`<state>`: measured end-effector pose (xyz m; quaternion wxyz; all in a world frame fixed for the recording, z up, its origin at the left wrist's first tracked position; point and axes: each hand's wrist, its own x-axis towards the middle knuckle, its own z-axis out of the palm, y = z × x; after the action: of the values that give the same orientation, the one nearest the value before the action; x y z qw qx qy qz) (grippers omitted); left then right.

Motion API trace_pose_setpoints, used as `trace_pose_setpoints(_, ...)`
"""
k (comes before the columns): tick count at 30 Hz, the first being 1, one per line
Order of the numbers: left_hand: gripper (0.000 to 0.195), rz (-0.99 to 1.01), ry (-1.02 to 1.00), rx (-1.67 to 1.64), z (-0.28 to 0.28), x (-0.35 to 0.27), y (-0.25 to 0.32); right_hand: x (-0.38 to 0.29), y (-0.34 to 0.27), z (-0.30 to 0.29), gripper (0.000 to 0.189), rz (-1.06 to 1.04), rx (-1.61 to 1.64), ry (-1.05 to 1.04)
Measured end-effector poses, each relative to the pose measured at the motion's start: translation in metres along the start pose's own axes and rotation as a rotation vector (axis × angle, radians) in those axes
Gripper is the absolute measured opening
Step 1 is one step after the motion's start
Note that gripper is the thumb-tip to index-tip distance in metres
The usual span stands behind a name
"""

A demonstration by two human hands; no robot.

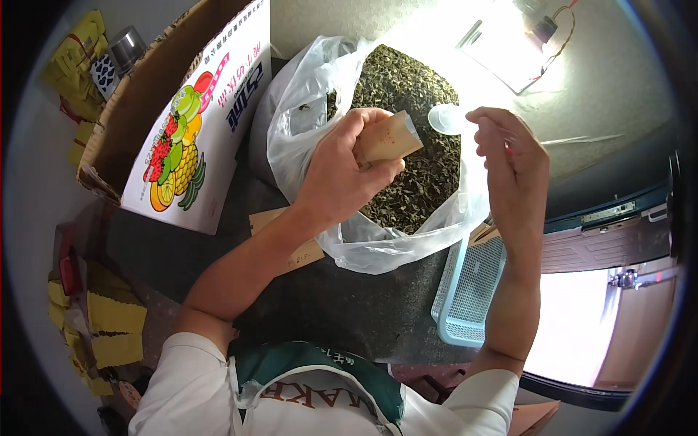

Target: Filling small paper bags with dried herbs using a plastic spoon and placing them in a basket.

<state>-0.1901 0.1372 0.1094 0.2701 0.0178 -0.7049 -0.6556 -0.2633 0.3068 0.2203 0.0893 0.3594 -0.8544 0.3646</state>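
Observation:
My left hand (338, 174) is closed around a small brown paper packet (390, 139), its mouth pointing up and right. In my right hand (512, 147) is a clear plastic spoon (444, 119), held a short way right of the packet; whether its bowl carries anything cannot be made out. Both hands are above a large clear plastic bag (376, 250) with its rim folded down, full of dried green leaves (406, 76). Part of a flat brown paper packet (305, 256) shows on the dark table (349, 310) under my left forearm.
An open cardboard box (218, 125) with fruit pictures stands left of the bag. At the right is a light blue plastic basket (471, 289) with brown paper pieces inside. A bright lamp (507, 49) glares at upper right. Yellow packages (114, 327) lie at lower left.

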Motion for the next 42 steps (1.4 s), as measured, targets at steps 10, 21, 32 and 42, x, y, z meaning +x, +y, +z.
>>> trace_pose_setpoints(10,0.051,0.014,0.024,-0.219,-0.001,-0.006,-0.001,0.025,0.055,0.096,0.025,0.164,0.271,-0.181)
trace_pose_setpoints(21,0.05,0.007,0.02,-0.191,-0.003,0.0,0.002,0.042,0.054,0.024,0.025,0.316,0.554,-0.171)
trace_pose_setpoints(32,0.046,0.039,-0.017,0.098,0.006,0.005,0.01,0.031,0.029,-0.003,0.029,0.274,0.39,-0.363)
trace_pose_setpoints(42,0.058,-0.003,-0.046,-0.043,0.018,0.001,0.012,0.012,0.0,-0.009,0.018,-0.224,0.024,-0.134)
